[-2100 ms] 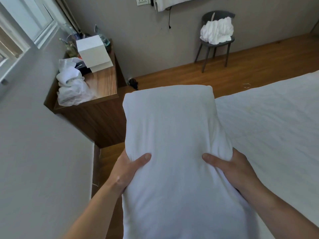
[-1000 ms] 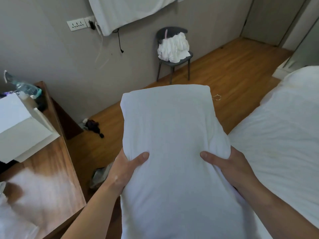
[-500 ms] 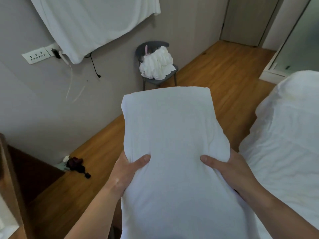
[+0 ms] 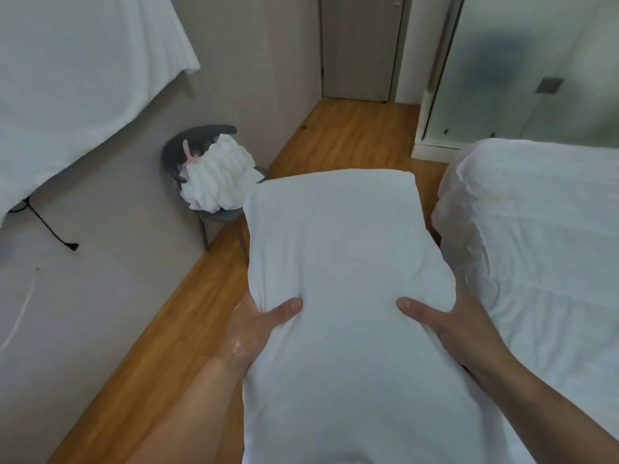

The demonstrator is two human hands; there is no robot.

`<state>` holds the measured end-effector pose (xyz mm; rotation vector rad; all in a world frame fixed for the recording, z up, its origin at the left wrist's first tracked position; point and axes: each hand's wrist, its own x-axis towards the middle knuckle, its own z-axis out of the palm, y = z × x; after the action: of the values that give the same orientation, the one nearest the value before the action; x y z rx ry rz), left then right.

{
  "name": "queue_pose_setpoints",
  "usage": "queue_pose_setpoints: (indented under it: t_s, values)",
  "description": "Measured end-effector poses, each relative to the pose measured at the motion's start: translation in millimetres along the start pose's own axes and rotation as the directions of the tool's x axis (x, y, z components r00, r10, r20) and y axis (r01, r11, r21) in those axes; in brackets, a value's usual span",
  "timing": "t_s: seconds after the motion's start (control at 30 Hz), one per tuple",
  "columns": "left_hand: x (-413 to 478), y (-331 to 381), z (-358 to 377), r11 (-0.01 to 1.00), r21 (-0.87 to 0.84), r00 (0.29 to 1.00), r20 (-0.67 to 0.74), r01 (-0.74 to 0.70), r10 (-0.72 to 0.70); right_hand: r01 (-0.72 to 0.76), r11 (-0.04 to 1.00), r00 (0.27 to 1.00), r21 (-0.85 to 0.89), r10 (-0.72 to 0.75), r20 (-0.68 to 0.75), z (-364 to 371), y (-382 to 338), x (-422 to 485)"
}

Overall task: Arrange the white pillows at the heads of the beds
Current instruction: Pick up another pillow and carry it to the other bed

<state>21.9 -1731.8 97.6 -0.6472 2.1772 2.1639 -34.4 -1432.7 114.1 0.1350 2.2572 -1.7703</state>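
Observation:
I hold a white pillow point(image 4: 341, 262) lengthwise in front of me, above the wooden floor. My left hand point(image 4: 254, 329) grips its left side, thumb on top. My right hand point(image 4: 459, 326) grips its right side the same way. The fingers under the pillow are hidden. To my right lies a bed point(image 4: 542, 256) covered in a white sheet; its corner reaches toward the pillow's far right edge.
A grey chair point(image 4: 201, 142) with a bundle of white linen point(image 4: 221, 179) stands against the left wall. White cloth point(image 4: 73, 78) hangs on that wall above a dangling black cable point(image 4: 50, 229). A closed door point(image 4: 360, 45) and a frosted glass panel point(image 4: 536, 61) lie ahead.
My view has swung to the right: the bedside table and wall socket have left the frame, and the door and glass panel have come in. Both hands keep the same grip on the pillow.

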Motion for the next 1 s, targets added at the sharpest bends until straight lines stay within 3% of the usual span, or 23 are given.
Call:
queue_pose_setpoints:
  t_s: [0.2, 0.63, 1.0]
  values:
    - [120.7, 36.2, 22.9, 0.997, 0.078, 0.991, 0.131, -0.003, -0.007, -0.028, 0.999, 0.986, 0.026, 0.032, -0.162, -0.1, -17.1, 84.3]
    - [389.1, 140.3, 139.2, 0.982, 0.188, 0.988, 0.153, -0.017, -0.012, 0.018, 0.999, 0.974, 0.026, -0.011, -0.228, -75.3, -86.2, 344.4]
    - [577.2, 207.7, 231.6, 0.968, 0.198, 0.944, 0.318, -0.155, 0.086, -0.052, 0.997, 0.919, 0.06, 0.071, -0.388, -117.8, -118.5, 522.5]
